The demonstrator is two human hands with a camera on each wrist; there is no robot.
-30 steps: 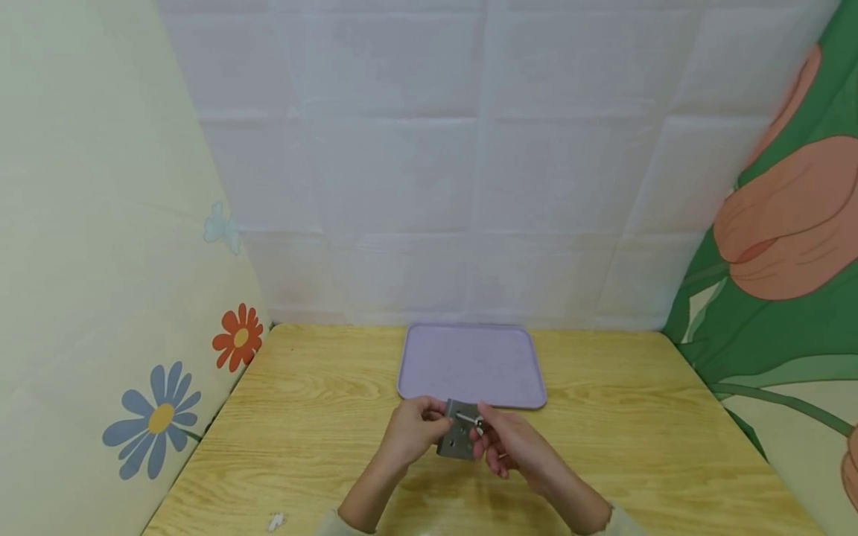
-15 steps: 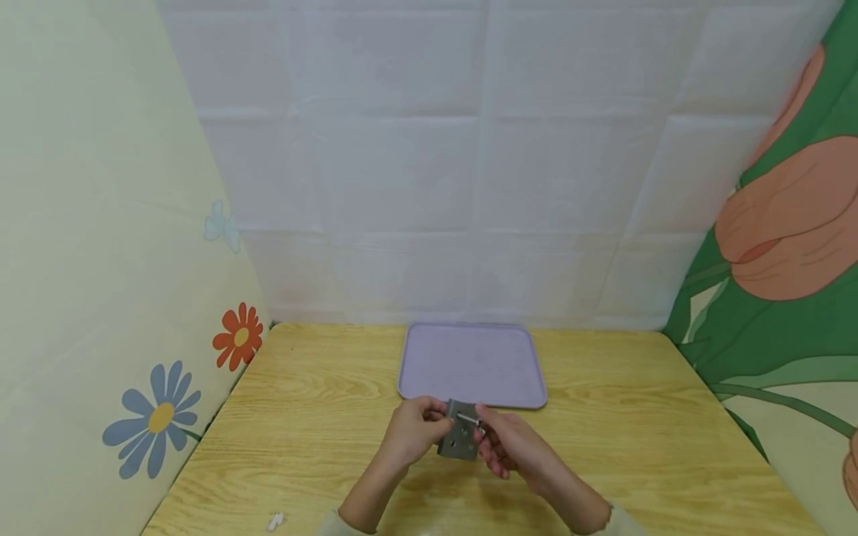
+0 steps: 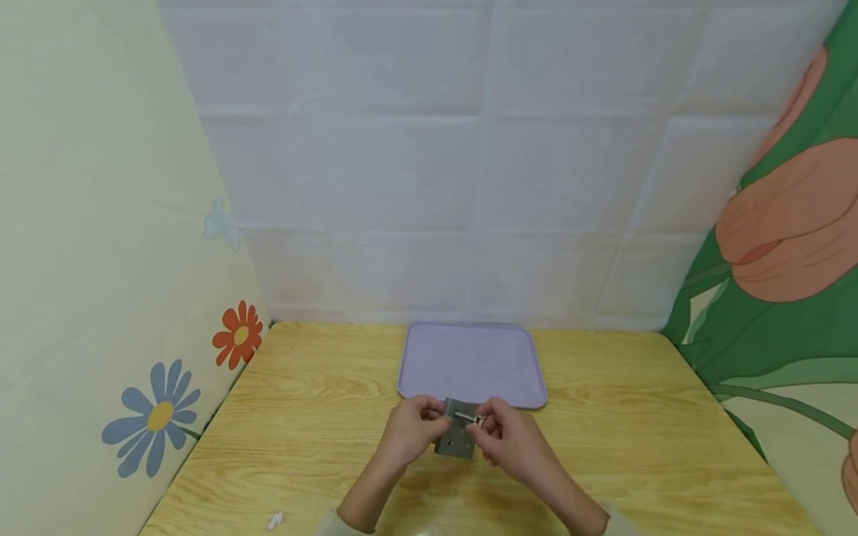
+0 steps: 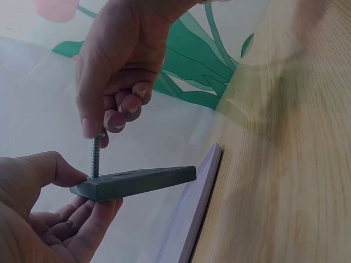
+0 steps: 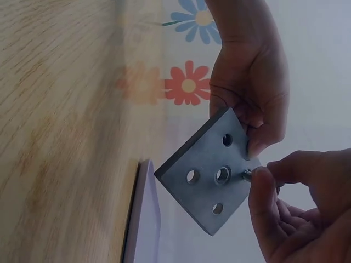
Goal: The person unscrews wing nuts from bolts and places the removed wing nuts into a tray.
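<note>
A grey square metal plate (image 5: 205, 164) with several round holes is held up above the table. My left hand (image 3: 414, 432) grips it by one edge, thumb on the face and fingers beneath, as the left wrist view shows. My right hand (image 3: 512, 439) pinches the head end of a silver threaded bolt (image 4: 95, 156) between thumb and forefinger. The bolt stands roughly square to the plate, its far end at a hole near the corner beside my left thumb. How deep it sits in the hole I cannot tell.
A shallow lilac tray (image 3: 472, 365) lies on the wood-grain table (image 3: 322, 380) just beyond my hands. A small white scrap (image 3: 275, 520) lies near the front left. Patterned cloths hang at both sides, and a plain white one (image 3: 429, 164) hangs behind.
My right thumb and fingers have shifted around the bolt's head, the hand now turned more over it. The left hand and the plate have barely moved.
</note>
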